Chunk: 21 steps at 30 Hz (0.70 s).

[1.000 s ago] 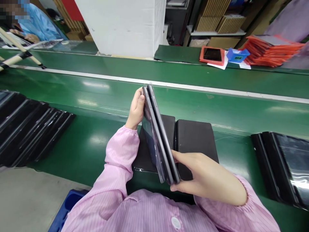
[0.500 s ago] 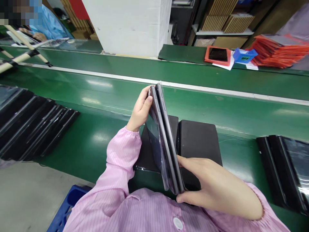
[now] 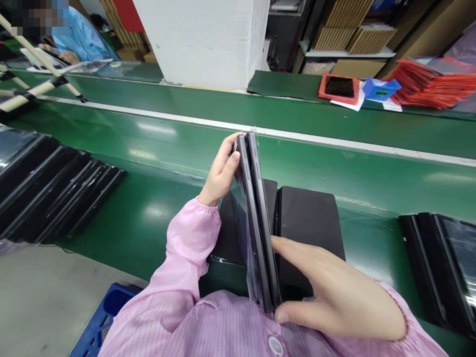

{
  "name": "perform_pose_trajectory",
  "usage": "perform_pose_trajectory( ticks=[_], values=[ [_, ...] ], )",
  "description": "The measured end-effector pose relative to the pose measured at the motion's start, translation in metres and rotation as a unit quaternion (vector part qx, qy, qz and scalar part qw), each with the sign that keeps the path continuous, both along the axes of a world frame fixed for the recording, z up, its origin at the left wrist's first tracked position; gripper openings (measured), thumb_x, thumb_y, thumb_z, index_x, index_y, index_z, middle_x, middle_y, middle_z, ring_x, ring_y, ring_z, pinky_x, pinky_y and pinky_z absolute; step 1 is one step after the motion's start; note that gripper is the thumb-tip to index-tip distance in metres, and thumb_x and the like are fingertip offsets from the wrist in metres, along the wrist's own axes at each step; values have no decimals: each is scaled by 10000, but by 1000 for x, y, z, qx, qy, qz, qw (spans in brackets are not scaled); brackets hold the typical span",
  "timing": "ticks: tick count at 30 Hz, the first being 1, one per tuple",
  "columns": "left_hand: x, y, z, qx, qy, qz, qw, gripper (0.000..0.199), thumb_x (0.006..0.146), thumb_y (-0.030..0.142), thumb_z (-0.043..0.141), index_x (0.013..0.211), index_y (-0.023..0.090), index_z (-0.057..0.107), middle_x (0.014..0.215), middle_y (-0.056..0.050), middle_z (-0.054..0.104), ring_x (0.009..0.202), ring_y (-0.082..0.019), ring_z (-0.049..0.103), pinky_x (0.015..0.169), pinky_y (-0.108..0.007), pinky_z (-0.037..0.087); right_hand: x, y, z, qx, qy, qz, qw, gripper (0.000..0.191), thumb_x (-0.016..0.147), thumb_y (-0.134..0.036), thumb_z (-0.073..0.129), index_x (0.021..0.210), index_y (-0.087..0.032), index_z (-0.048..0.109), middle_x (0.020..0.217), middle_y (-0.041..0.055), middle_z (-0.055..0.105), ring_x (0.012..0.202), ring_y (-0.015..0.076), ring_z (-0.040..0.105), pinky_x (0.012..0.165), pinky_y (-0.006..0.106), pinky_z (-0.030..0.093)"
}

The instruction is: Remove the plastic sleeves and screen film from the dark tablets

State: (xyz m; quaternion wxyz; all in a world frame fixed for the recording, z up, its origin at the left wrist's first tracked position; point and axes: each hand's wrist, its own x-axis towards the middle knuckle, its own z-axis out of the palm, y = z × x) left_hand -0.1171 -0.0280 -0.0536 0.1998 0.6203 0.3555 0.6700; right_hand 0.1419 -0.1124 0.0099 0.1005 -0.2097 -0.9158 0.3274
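Two slim dark tablets (image 3: 256,213) stand on edge side by side, tilted slightly, with clear film (image 3: 253,277) hanging along the left one. My left hand (image 3: 223,171) is closed around their far end, thumb on the near edge. Against the right tablet's face lie the fingers of my right hand (image 3: 323,287); its thumb touches the lower near corner. Beneath them on the green bench is a flat black cover (image 3: 308,213) in two panels, partly hidden by the tablets and my right hand.
Several black tablets or cases lie in an overlapping row (image 3: 55,188) at left; more black cases (image 3: 439,267) lie at right. Behind runs a green conveyor (image 3: 208,104) with a white strip. Red sleeves (image 3: 435,84) are stacked beyond. A blue crate (image 3: 100,317) sits below. A person in blue (image 3: 85,34) works at far left.
The tablets have tilted more upright and shifted slightly right, their near end lower and closer to me. Both hands stay on them. The view has shifted slightly.
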Motion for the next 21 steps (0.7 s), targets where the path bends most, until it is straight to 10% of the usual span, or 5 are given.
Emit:
perform_pose_trajectory(
  ticks=[11, 21],
  values=[
    [1, -5, 3, 73, 54, -44, 995, 439, 1033, 539, 364, 1363, 290, 511, 1306, -76, 591, 1271, -295, 561, 1098, -477, 436, -7, 1, -1, 6, 21, 17, 1000, 968, 868, -452, 743, 1615, -162, 199, 1536, 181, 506, 1315, 297, 606, 1065, 394, 547],
    [9, -17, 12, 60, 90, -8, 994, 442, 1038, 519, 371, 1391, 277, 484, 1307, -79, 582, 1230, -268, 546, 1084, -428, 396, 2, 5, 2, -17, -4, 17, 1000, 890, 835, -451, 780, 1566, -173, 355, 1469, 156, 586, 1261, 304, 647, 1016, 375, 579]
  ],
)
